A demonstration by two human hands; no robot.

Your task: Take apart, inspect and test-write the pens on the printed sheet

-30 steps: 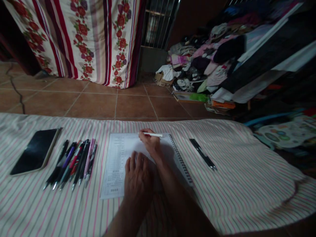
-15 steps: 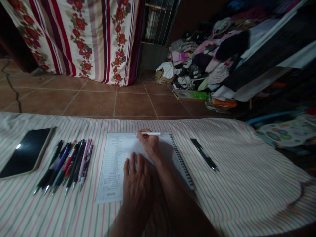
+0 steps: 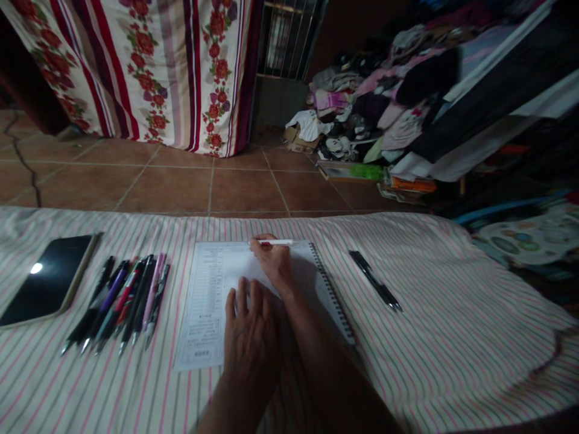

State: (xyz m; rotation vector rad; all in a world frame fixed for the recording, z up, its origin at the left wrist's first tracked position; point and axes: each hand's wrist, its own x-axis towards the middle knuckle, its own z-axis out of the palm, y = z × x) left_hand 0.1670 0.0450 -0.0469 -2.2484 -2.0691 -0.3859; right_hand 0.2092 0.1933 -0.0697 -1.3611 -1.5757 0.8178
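Note:
My right hand (image 3: 272,260) grips a white pen (image 3: 277,242) with a red band, its tip toward the top of a spiral notebook (image 3: 326,288). A printed sheet (image 3: 203,301) lies over the notebook's left part. My left hand (image 3: 250,330) rests flat on the page with fingers stretched out, just below my right hand. Both lie on a pink-striped cloth (image 3: 452,337).
A row of several pens (image 3: 120,304) lies left of the sheet, and a dark phone (image 3: 47,278) further left. A black pen (image 3: 374,280) lies right of the notebook. Beyond the cloth are brown floor tiles (image 3: 172,187), a floral curtain (image 3: 149,66) and a clothes pile (image 3: 384,114).
The view has shifted slightly. My right hand with the white pen has edged a little left along the top of the page. My left hand stays flat on the paper.

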